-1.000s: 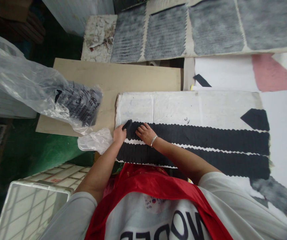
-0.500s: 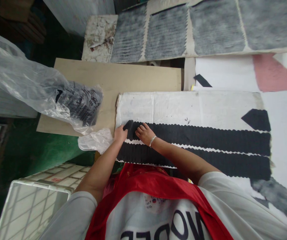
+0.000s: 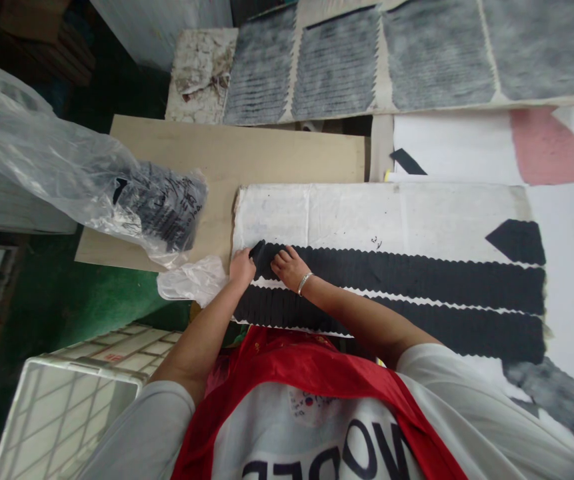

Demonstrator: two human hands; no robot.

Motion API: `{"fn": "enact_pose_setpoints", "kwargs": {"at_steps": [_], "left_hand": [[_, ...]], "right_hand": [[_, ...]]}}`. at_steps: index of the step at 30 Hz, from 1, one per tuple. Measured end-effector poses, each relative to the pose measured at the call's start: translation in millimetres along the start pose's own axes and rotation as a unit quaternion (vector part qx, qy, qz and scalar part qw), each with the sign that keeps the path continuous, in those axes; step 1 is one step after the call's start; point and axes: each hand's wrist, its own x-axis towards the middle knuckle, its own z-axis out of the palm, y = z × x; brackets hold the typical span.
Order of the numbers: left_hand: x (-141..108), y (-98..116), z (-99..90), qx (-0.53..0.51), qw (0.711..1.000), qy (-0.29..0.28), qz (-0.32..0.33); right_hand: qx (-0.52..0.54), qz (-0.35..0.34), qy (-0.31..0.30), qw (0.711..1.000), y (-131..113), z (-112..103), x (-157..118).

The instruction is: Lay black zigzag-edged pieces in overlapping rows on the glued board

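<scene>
Black piece (image 3: 256, 251) is pinched in the left grip (image 3: 242, 267); the right grip (image 3: 291, 269), its hold unclear, touches the row (image 3: 399, 273) alongside, where sideways drag could skew it.

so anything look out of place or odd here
Possibly a black pointed piece, far right on the rectangular white board: it lies outside both long, scalloped black rows. A slanted black strip lies alone beyond the board.

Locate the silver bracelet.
In the head view, near the middle, the silver bracelet circles the wrist just behind the right hand, over the rows of black pieces.
</scene>
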Motion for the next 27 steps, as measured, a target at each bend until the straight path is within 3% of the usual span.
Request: {"fn": "enact_pose_setpoints", "kwargs": {"at_steps": [27], "left_hand": [[2.0,-8.8,1.5,0.008,1.000,0.020,0.000]], "right_hand": [[0.028,0.012,0.029,0.999,-1.5,-2.9,1.7]]}}
